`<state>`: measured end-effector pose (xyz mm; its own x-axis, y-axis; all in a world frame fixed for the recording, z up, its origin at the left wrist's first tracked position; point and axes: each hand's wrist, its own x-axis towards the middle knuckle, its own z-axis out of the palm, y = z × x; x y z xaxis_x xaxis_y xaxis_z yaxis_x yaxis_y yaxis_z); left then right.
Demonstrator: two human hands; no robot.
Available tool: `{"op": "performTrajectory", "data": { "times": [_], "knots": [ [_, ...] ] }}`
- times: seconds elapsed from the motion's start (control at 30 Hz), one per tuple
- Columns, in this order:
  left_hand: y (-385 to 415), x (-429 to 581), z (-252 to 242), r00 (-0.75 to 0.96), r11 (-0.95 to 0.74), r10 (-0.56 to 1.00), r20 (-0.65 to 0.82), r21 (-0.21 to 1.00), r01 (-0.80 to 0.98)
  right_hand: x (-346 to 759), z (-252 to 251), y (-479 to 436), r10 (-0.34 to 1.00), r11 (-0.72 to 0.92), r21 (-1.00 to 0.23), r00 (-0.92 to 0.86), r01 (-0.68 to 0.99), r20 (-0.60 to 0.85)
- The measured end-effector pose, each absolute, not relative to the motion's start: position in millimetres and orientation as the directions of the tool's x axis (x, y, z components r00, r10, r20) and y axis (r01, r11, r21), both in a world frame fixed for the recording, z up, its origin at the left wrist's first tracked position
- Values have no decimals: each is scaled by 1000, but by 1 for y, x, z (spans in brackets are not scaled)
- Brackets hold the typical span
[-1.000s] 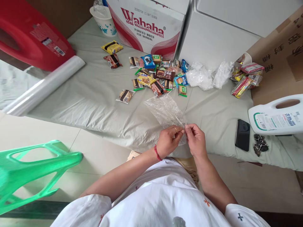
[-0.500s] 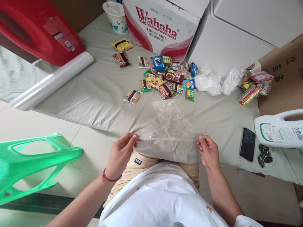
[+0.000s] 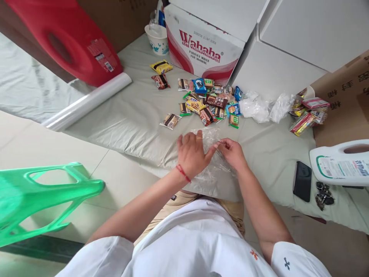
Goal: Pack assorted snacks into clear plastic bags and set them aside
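Note:
A crumpled clear plastic bag [image 3: 213, 169] lies on the pale green cloth near my lap. My left hand [image 3: 193, 154] is spread palm down over its left part, fingers apart, with the thumb reaching toward my right hand. My right hand [image 3: 232, 153] pinches the bag's film, its fingertips close to my left thumb. Just beyond my hands is a pile of small wrapped snacks [image 3: 216, 100], and a single packet [image 3: 171, 120] lies apart on the left.
A clear film roll [image 3: 89, 102] and red jug [image 3: 72, 46] stand left, with a green stool [image 3: 46, 192] below. Behind is a Wahaha box [image 3: 201, 46]. On the right are crumpled bags [image 3: 256, 107], a phone [image 3: 302, 181], keys [image 3: 324, 195] and a white bottle [image 3: 340, 163].
My hands have come together from the bag's two sides and moved forward. The bag, stretched flat before, is now bunched up. My left hand has opened. The view has shifted slightly.

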<state>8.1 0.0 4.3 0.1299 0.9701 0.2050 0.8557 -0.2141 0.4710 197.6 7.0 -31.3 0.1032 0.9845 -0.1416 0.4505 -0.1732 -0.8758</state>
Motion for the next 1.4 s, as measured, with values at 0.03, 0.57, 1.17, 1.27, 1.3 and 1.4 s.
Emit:
{"op": "performTrajectory", "data": {
  "times": [0.03,0.57,1.17,1.27,1.3,1.4],
  "knots": [
    [9,13,-1,180,-211,977,111,463,861,193,-35,13,984,-171,-884,114,436,-134],
    [14,-58,-24,-271,-48,870,411,618,785,239,-47,-24,890,-320,-904,417,283,-185],
    [37,-42,-57,450,-458,887,104,316,831,293,-31,-5,933,-306,-600,359,739,-34],
    [36,-42,-57,453,-459,886,96,308,833,285,-2,41,941,-196,-492,303,849,148],
    [36,-42,-57,458,-463,884,94,306,832,274,6,61,950,-162,-471,267,867,165],
    [37,-41,-57,466,-469,881,86,294,833,226,16,120,978,-188,-367,208,911,15]
  ]
}}
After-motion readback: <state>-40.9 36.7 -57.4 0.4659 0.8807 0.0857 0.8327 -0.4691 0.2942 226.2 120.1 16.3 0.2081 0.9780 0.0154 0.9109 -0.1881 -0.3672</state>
